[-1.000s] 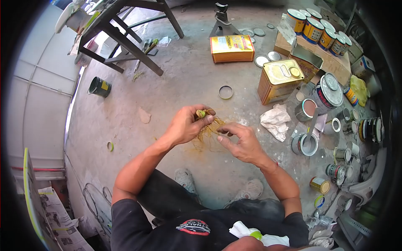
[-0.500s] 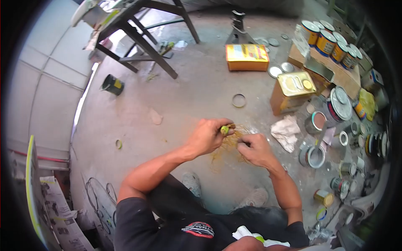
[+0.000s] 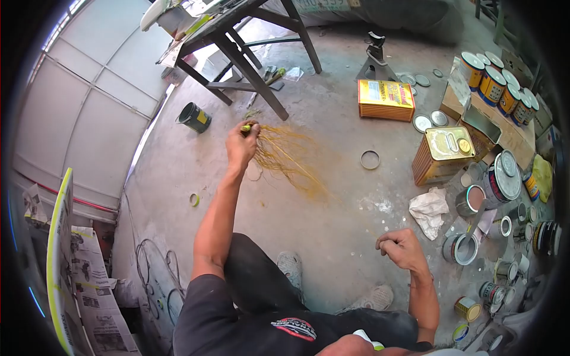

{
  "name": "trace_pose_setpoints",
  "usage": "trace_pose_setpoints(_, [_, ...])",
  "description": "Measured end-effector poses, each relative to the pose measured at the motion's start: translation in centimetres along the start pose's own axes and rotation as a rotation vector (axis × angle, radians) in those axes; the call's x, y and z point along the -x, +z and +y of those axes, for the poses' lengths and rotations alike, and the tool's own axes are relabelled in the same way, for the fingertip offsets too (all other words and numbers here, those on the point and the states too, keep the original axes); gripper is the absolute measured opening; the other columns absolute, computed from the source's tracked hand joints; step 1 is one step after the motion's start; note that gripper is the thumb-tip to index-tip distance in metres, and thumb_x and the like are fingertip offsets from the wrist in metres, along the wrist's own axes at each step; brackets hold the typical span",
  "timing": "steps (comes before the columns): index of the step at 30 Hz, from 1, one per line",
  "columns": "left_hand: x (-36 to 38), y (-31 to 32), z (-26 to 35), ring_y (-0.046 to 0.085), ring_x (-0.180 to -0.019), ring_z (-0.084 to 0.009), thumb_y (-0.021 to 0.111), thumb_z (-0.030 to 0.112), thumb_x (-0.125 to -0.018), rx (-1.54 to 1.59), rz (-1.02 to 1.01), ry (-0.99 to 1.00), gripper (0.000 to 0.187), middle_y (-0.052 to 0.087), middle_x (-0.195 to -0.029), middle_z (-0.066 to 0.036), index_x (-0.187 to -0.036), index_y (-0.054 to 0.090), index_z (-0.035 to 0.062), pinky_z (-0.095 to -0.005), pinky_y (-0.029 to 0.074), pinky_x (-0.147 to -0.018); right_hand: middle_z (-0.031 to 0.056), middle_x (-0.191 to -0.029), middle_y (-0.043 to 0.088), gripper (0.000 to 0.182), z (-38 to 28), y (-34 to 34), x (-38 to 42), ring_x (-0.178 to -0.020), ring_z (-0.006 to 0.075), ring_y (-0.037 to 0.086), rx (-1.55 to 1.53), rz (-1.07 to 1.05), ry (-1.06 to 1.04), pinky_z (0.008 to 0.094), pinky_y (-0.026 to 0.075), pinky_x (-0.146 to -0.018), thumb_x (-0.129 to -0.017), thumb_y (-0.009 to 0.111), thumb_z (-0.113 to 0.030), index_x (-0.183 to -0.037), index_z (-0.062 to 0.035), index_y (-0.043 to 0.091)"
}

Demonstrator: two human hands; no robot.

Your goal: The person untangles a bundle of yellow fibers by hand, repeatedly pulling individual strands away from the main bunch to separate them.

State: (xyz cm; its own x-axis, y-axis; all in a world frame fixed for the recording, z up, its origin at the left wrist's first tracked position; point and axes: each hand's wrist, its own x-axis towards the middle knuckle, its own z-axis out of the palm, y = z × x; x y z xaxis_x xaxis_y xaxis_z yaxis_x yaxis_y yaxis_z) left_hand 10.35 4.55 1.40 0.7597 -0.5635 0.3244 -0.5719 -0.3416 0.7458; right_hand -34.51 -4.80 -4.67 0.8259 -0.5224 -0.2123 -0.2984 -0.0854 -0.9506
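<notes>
My left hand is stretched forward, its fingers wrapped round a yellow-green bundle end. From it a spray of thin yellow-brown strands fans out to the right over the concrete floor, blurred at the far tips. Low on the right, well apart from the strands, my right hand is closed, fingers curled and pressed together. A faint thin thread may show at its fingertips; what it holds, if anything, is too small to name.
A dark wooden stand and a black bucket are ahead left. On the right are a thinner tin, a square can, a crumpled cloth and several paint cans. A green-edged panel stands left.
My hands have moved far apart: the left forward and left with the bundle, the right down and right. The strands, bunched between them before, now spread out. The view has shifted.
</notes>
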Motion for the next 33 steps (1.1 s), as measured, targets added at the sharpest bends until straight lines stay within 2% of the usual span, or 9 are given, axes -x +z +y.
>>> trace_pose_setpoints(5, [-1.6, -1.8, -5.5, 0.068, -0.081, -0.0319, 0.069, 0.028, -0.085, -0.35, 0.346, -0.121, 0.024, 0.071, -0.089, -0.016, -0.099, 0.073, 0.0084, -0.039, 0.051, -0.076, 0.008, -0.059, 0.064, 0.024, 0.3, -1.2, 1.0, -0.056, 0.0123, 0.059, -0.075, -0.025, 0.082, 0.0274, 0.045, -0.052, -0.075, 0.055, -0.015, -0.079, 0.0014, 0.072])
trace_pose_setpoints(11, [-1.6, -5.0, -10.2, 0.068, -0.079, -0.0332, 0.069, 0.034, -0.084, -0.49, 0.634, -0.341, 0.028, 0.071, -0.086, -0.015, -0.092, 0.072, 0.008, -0.0424, 0.05, -0.073, 0.0054, -0.062, 0.063, 0.023, 3.0, -6.3, 3.1, -0.056, 0.0087, 0.057, -0.088, 0.197, 0.215, 0.024, 0.043, -0.053, -0.077, 0.059, -0.015, -0.079, 0.0027, 0.072])
trace_pose_setpoints(14, [0.0, -2.7, -7.1, 0.061, -0.067, -0.0178, 0.07, 0.032, -0.086, -0.234, -0.085, -0.143, 0.031, 0.069, -0.076, -0.008, -0.092, 0.07, 0.001, -0.0345, 0.047, -0.064, 0.0032, -0.063, 0.063, 0.02, 1.7, -6.7, 3.2, -0.057, 0.0075, 0.056, -0.142, 0.367, 0.129, 0.0235, 0.044, -0.055, -0.078, 0.067, -0.016, -0.084, 0.0022, 0.072])
trace_pose_setpoints(16, [2.1, 0.5, 0.4, 0.059, -0.075, -0.0103, 0.067, 0.023, -0.091, -0.074, -0.472, -0.177, 0.026, 0.067, -0.084, -0.002, -0.099, 0.068, -0.0014, -0.0278, 0.047, -0.067, 0.0048, -0.068, 0.066, 0.016, 0.3, -5.3, 1.6, -0.062, 0.01, 0.059, -0.072, 0.359, -0.064, 0.0251, 0.045, -0.057, -0.078, 0.07, -0.013, -0.084, 0.0021, 0.072])
trace_pose_setpoints(18, [4.9, 3.2, 5.5, 0.057, -0.074, -0.0083, 0.066, 0.022, -0.092, 0.057, -0.657, -0.137, 0.024, 0.065, -0.083, -0.001, -0.098, 0.068, -0.0007, -0.0262, 0.046, -0.065, 0.0082, -0.077, 0.069, 0.015, -2.1, -2.9, -0.3, -0.071, 0.0149, 0.063, 0.038, 0.349, -0.314, 0.0277, 0.047, -0.058, -0.079, 0.071, -0.011, -0.087, 0.0015, 0.071])
trace_pose_setpoints(23, [11.2, 5.4, 12.7, 0.057, -0.074, -0.0087, 0.067, 0.023, -0.092, 0.07, -0.903, 0.002, 0.024, 0.067, -0.083, -0.002, -0.1, 0.068, 0.0011, -0.027, 0.047, -0.066, 0.0113, -0.082, 0.069, 0.019, -4.8, 1.9, -2.9, -0.078, 0.0208, 0.065, 0.109, 0.394, -0.476, 0.0295, 0.049, -0.067, -0.085, 0.067, -0.015, -0.096, 0.0005, 0.07])
trace_pose_setpoints(26, [13.4, 5.6, 15.1, 0.059, -0.073, -0.0099, 0.068, 0.024, -0.09, -0.045, -0.94, 0.043, 0.024, 0.069, -0.083, -0.004, -0.1, 0.069, 0.0035, -0.0286, 0.048, -0.068, 0.0091, -0.082, 0.069, 0.024, -4.4, 2.5, -3.1, -0.077, 0.0175, 0.064, -0.043, 0.205, -0.24, 0.0286, 0.048, -0.07, -0.091, 0.062, -0.021, -0.096, 0.0015, 0.069])
trace_pose_setpoints(28, [14.3, 6.0, 14.6, 0.063, -0.072, -0.0148, 0.07, 0.026, -0.087, -0.053, -0.903, 0.118, 0.025, 0.07, -0.084, -0.009, -0.1, 0.069, 0.0054, -0.0319, 0.05, -0.069, 0.0059, -0.081, 0.069, 0.03, -3.3, 2.7, -3.5, -0.076, 0.0129, 0.062, -0.386, -0.088, -0.098, 0.0272, 0.047, -0.069, -0.095, 0.057, -0.025, -0.096, 0.0029, 0.068])
trace_pose_setpoints(33, [15.4, 6.3, 15.3, 0.065, -0.073, -0.0185, 0.071, 0.027, -0.087, -0.052, -0.929, 0.095, 0.026, 0.07, -0.084, -0.012, -0.101, 0.069, 0.005, -0.0329, 0.051, -0.07, 0.003, -0.078, 0.067, 0.031, -2.4, 3.3, -3.2, -0.074, 0.0085, 0.058, -0.442, -0.067, -0.067, 0.0258, 0.046, -0.068, -0.095, 0.057, -0.025, -0.096, 0.0037, 0.069])
